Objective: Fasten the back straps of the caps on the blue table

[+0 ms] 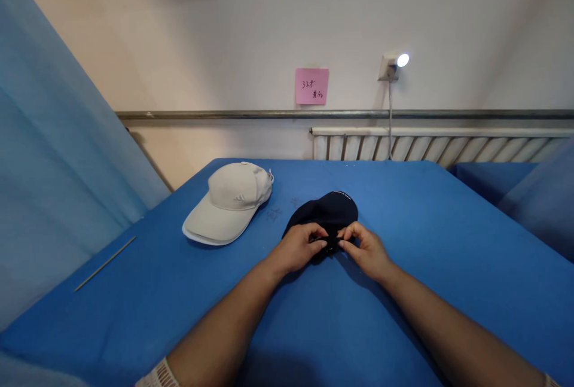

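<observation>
Pale plastered wall (pixel 269 28) across the back. Table with smooth bright-blue cover (pixel 179 291) fills most of the lower view; light-blue hanging curtain (pixel 54 136) along the left side. White ribbed radiator (pixel 430 133) low on the wall at right, long grey metal pipe (pixel 251 115) running horizontally just above it.

On the table: cream baseball cap with curved brim (pixel 233 201), left of centre, brim toward the near left, small logo on its front. Black fabric cap with small white lettering at its far edge (pixel 325 210) lies near table centre, right of the cream one, the two apart.

Person's bare left hand (pixel 301 245) and bare right hand (pixel 365 249) both grasp the black cap at its near edge, thumb and fingers pinching from either side, fingertips close together. Exact part pinched too dark to tell.

Square pink paper note with handwriting (pixel 311 86) on the wall above the pipe; white wall socket (pixel 385 68) to its right, small round glowing light (pixel 403 60) beside it. Thin straight tan stick (pixel 105 262) on the table, far left.
</observation>
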Action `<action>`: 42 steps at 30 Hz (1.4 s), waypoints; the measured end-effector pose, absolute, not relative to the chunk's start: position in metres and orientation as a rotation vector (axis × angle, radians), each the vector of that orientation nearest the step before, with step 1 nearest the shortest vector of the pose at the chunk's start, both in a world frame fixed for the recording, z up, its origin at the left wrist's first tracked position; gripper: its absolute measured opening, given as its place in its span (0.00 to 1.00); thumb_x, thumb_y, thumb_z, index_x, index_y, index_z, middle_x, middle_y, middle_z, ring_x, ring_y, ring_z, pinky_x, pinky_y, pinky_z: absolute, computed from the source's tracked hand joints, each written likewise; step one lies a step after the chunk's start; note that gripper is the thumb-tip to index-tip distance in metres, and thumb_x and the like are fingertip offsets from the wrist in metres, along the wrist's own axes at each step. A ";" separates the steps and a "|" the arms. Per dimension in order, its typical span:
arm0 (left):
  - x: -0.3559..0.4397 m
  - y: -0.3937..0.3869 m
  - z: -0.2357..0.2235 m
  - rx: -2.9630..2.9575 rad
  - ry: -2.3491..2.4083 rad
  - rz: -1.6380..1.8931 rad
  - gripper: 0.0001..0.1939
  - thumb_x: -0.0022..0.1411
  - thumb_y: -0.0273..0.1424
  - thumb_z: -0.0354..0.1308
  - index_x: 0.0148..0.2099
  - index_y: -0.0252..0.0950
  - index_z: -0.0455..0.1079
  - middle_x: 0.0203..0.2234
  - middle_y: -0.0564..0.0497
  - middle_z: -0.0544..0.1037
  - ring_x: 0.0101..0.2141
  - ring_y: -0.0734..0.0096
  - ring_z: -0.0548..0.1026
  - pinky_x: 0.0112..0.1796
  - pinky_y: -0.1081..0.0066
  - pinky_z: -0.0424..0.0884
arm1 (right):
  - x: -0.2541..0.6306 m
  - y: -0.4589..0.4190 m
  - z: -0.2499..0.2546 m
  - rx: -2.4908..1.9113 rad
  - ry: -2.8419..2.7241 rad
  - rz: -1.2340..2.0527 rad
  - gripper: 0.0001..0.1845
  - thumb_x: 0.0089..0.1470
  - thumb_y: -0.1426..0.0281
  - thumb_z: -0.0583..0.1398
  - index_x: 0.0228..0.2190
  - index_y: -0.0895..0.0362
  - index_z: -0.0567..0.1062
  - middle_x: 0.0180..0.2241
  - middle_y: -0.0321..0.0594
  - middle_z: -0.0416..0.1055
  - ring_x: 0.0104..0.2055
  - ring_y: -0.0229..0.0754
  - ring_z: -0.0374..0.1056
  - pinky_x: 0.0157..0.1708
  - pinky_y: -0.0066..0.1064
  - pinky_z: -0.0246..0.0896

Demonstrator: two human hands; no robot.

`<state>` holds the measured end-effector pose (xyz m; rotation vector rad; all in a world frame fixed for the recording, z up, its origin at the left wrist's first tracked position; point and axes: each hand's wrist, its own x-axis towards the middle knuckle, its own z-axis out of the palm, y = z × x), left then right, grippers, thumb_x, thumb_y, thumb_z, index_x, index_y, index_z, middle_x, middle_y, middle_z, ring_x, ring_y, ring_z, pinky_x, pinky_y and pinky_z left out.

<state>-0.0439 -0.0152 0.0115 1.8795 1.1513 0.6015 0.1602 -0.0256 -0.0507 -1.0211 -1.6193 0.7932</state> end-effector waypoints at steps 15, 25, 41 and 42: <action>-0.044 -0.009 0.016 1.522 1.223 0.763 0.08 0.54 0.30 0.60 0.36 0.33 0.67 0.22 0.56 0.70 0.19 0.79 0.66 0.22 0.77 0.61 | 0.162 -0.035 -0.032 -0.985 -1.709 0.415 0.02 0.54 0.71 0.60 0.29 0.54 0.71 0.44 0.44 0.70 0.50 0.46 0.67 0.51 0.44 0.63; -0.048 -0.007 0.015 1.457 1.182 0.732 0.08 0.53 0.31 0.60 0.34 0.33 0.69 0.20 0.55 0.70 0.20 0.77 0.67 0.23 0.77 0.59 | 0.162 -0.034 -0.041 -1.026 -1.832 0.555 0.03 0.55 0.68 0.61 0.31 0.52 0.76 0.50 0.43 0.69 0.55 0.48 0.63 0.54 0.46 0.59; -0.046 -0.006 0.014 1.335 1.220 0.731 0.11 0.49 0.30 0.63 0.36 0.32 0.68 0.24 0.52 0.74 0.20 0.78 0.68 0.21 0.77 0.57 | 0.157 -0.033 -0.039 -1.026 -1.766 0.654 0.05 0.51 0.73 0.59 0.24 0.54 0.71 0.43 0.43 0.72 0.48 0.45 0.67 0.51 0.42 0.60; -0.047 -0.005 0.014 1.343 1.221 0.712 0.11 0.50 0.30 0.63 0.36 0.33 0.68 0.23 0.53 0.73 0.20 0.78 0.67 0.20 0.77 0.57 | 0.157 -0.032 -0.039 -1.027 -1.769 0.661 0.05 0.51 0.73 0.59 0.24 0.54 0.71 0.43 0.43 0.72 0.48 0.45 0.67 0.51 0.43 0.60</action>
